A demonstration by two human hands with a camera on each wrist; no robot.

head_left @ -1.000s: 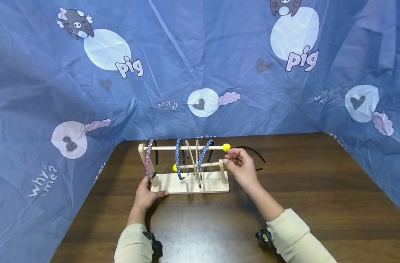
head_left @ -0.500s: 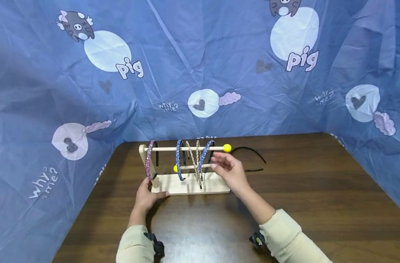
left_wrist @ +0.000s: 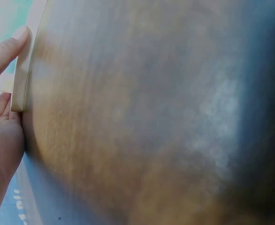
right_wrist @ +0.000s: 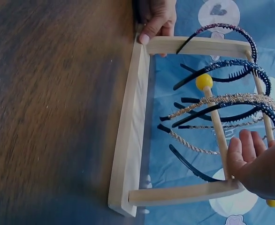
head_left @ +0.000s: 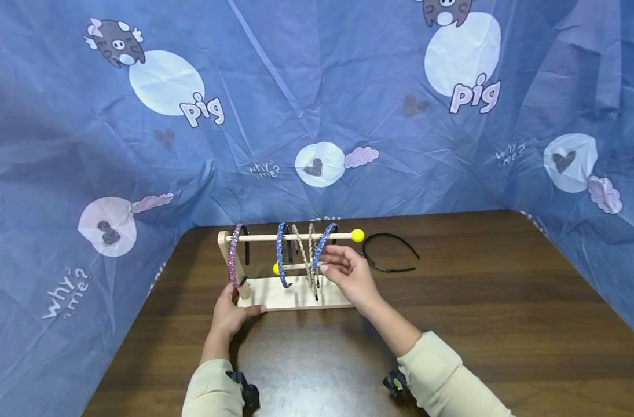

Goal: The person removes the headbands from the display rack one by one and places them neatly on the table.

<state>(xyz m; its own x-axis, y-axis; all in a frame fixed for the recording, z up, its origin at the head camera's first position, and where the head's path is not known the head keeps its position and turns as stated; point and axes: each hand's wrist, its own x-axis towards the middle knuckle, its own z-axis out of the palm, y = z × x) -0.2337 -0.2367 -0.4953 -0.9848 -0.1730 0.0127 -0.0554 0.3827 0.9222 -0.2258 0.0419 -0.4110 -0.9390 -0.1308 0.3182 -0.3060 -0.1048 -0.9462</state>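
Left grip (head_left: pixel 230 313) pinches the stand (head_left: pixel 285 298); right grip (head_left: pixel 352 279), loosely spread, is at the rightmost blue headband (head_left: pixel 323 244), gold headbands (head_left: pixel 311 249) crowding beyond; a black headband (head_left: pixel 370 262) lies behind.

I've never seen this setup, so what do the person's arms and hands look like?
Both the left hand and right hand are ungloved. Pale cream sleeves end at the forearms. A small black device sits beside each sleeve; the right one has a yellow-green mark.
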